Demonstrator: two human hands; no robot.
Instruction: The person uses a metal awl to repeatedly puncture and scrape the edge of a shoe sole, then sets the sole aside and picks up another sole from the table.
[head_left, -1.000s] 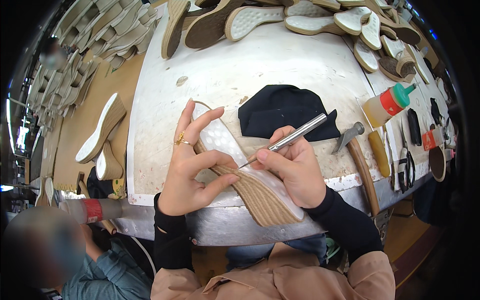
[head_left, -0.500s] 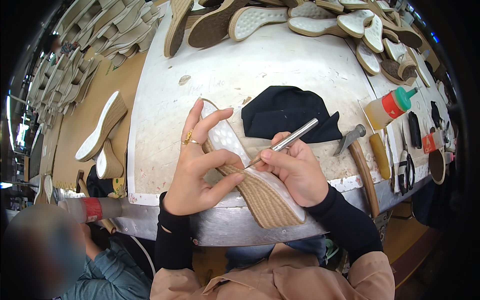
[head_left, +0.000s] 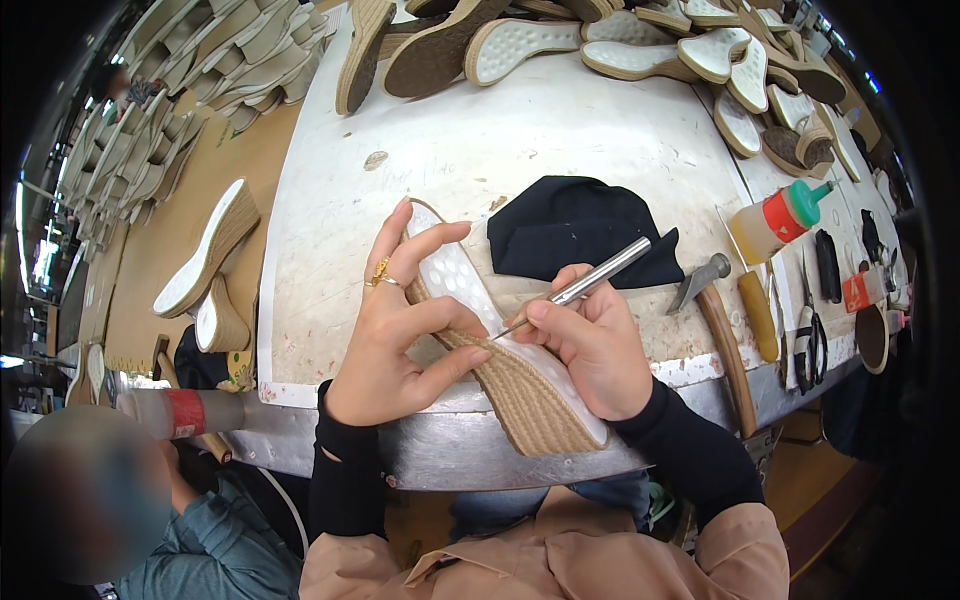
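Note:
A wedge shoe sole (head_left: 530,405) with braided rope sides and a white top leans over the near table edge, its thick heel end toward me. My left hand (head_left: 385,340) has thumb and forefinger pinched at the sole's rope rim, the other fingers raised along its far part. In my right hand (head_left: 600,345) is a pen-like awl (head_left: 603,270) with a silver metal handle. The awl's thin point meets the upper rim of the sole, right at my left fingertips. Whether it pierces the braid I cannot make out.
A black cloth (head_left: 580,230) lies beyond my hands. To the right are a hammer (head_left: 725,345), a glue bottle (head_left: 775,220) and scissors (head_left: 808,340). Wedge soles (head_left: 520,50) pile up at the back; two more (head_left: 210,250) lie left. A co-worker (head_left: 215,540) sits at lower left.
The awl's handle end has shifted slightly right, while its tip stays at the sole's rim. The whole view has moved a little; my left hand keeps the same pinch.

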